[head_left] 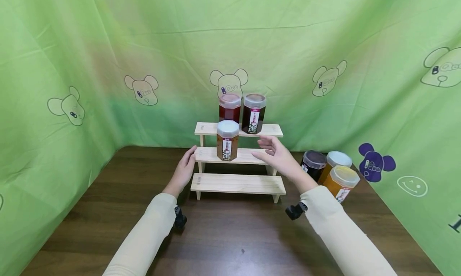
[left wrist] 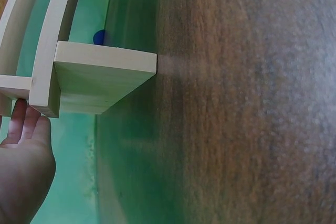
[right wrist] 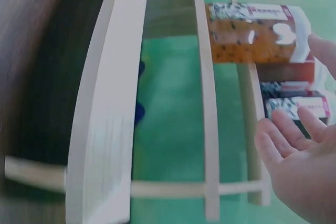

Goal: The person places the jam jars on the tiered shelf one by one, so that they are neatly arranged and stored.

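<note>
A three-step wooden stand [head_left: 237,183] is on the table in the head view. On its middle step stands a jar of orange-brown, speckled contents [head_left: 227,142] with a white lid. Behind it on the top step are a red jar [head_left: 229,107] and a dark jar [head_left: 253,115]. My left hand [head_left: 184,171] touches the left end of the middle step, fingers fairly straight. My right hand [head_left: 279,156] hovers by the right part of the middle step, fingers spread and loosely bent, with nothing in it. In the right wrist view its palm [right wrist: 310,171] faces the jars.
Right of the stand, three more jars are grouped on the table: a dark-lidded jar [head_left: 313,164], a white-lidded jar [head_left: 337,160] and a yellow-lidded amber jar [head_left: 342,182]. A green printed cloth [head_left: 173,47] hangs around the dark wooden table [head_left: 230,236].
</note>
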{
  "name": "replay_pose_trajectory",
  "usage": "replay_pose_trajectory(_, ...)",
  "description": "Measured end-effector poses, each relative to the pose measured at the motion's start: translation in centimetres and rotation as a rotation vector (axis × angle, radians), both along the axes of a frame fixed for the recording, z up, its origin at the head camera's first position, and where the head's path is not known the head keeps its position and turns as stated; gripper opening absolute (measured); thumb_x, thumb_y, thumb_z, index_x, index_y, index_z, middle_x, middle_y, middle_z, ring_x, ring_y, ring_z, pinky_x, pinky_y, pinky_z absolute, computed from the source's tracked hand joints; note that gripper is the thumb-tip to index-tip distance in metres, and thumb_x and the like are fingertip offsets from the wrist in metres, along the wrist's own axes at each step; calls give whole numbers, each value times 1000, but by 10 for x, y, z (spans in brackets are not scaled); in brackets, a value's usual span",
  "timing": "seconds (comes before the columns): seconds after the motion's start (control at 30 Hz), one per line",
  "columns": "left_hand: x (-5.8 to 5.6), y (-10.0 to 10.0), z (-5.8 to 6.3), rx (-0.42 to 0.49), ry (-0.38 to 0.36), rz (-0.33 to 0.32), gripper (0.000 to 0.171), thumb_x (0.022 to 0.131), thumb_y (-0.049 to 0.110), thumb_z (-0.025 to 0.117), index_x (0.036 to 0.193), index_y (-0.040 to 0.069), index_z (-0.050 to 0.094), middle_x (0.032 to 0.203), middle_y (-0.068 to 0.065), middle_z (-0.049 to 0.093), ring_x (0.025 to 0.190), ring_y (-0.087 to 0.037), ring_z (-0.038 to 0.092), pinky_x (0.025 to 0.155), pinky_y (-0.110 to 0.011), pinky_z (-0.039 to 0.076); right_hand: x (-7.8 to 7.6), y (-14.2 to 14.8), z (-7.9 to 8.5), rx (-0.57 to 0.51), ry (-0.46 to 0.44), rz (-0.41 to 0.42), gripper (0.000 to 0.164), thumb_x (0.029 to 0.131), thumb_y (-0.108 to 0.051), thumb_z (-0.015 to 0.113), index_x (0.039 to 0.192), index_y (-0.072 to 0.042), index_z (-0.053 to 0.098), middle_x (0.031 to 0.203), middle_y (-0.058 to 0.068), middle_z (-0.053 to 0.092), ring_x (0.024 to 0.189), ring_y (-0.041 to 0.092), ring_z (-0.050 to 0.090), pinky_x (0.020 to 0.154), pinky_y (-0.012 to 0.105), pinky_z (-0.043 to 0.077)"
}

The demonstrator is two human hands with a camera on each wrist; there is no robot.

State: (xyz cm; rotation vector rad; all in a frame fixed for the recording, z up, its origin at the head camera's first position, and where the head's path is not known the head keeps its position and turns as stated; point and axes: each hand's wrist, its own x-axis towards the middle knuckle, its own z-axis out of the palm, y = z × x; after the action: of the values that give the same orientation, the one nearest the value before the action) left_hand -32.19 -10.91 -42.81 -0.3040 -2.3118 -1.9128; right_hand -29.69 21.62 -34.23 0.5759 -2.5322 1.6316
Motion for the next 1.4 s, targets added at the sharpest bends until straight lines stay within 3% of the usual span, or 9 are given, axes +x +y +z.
replay_pose_trajectory(0.3, 1, 0, 0, -1, 12, 1, 46, 111, 22, 36, 156, 11, 36, 159, -12, 35, 144, -27, 33, 118, -43, 27, 21, 46, 9, 121, 60, -75, 71, 96, -30, 71, 150, 0, 34, 146, 24, 45, 138, 37, 40, 117, 49, 27)
replay_pose_trajectory(0.57, 0, 2, 2, -8, 18, 2, 46, 111, 21, 36, 156, 11, 37, 158, -12, 36, 144, -28, 33, 118, -45, 27, 43, 86, 12, 158, 88, -124, 69, 97, -24, 69, 149, 5, 34, 145, 28, 45, 136, 44, 40, 113, 56, 30)
replay_pose_trajectory(0.7, 0, 2, 2, -12, 11, 4, 46, 111, 21, 36, 156, 12, 37, 158, -11, 36, 145, -27, 32, 118, -45, 26, 54, 105, 10, 170, 64, -144, 67, 98, -22, 68, 148, 6, 33, 145, 30, 43, 135, 47, 40, 109, 32, 40)
replay_pose_trajectory(0.83, 0, 2, 2, -12, 13, -2, 46, 111, 22, 37, 156, 12, 37, 159, -11, 35, 145, -26, 32, 118, -44, 26, 65, 126, 7, 216, 49, -188, 66, 99, -25, 67, 149, 4, 34, 144, 31, 43, 132, 49, 42, 92, 6, 40)
replay_pose_trajectory(1.03, -1, 2, 1, -3, 16, -2, 46, 111, 21, 36, 156, 11, 36, 158, -12, 35, 145, -28, 32, 118, -45, 26, 79, 157, 1, 263, 69, -265, 65, 100, -26, 66, 149, 3, 36, 145, 31, 43, 130, 52, 42, 87, 2, 38)
replay_pose_trajectory(1.1, -1, 2, 0, -3, 15, 3, 46, 111, 21, 36, 156, 11, 37, 158, -13, 36, 145, -28, 32, 118, -45, 26, 82, 168, -2, 265, 77, -288, 65, 100, -25, 66, 149, 4, 35, 144, 31, 43, 131, 47, 45, 87, 2, 39)
replay_pose_trajectory(1.17, -2, 2, -1, -5, 11, 7, 46, 111, 22, 36, 156, 12, 37, 158, -12, 36, 145, -28, 32, 118, -45, 26, 85, 179, -5, 259, 84, -306, 64, 100, -22, 66, 149, 4, 36, 144, 27, 45, 131, 30, 50, 85, 3, 40)
replay_pose_trajectory(1.3, -2, 1, -1, -11, 10, 8, 46, 111, 21, 36, 156, 12, 36, 159, -12, 35, 145, -28, 31, 118, -45, 26, 88, 197, -11, 215, 117, -327, 53, 98, -16, 67, 143, 0, 43, 130, -2, 55, 114, -6, 52, 84, 3, 42)
replay_pose_trajectory(1.4, -1, 1, -1, -11, 8, 10, 46, 111, 21, 36, 156, 12, 35, 159, -11, 34, 145, -27, 31, 118, -44, 25, 89, 206, -14, 194, 123, -340, 44, 98, -15, 68, 137, -13, 49, 121, -21, 51, 105, -15, 49, 82, 2, 42)
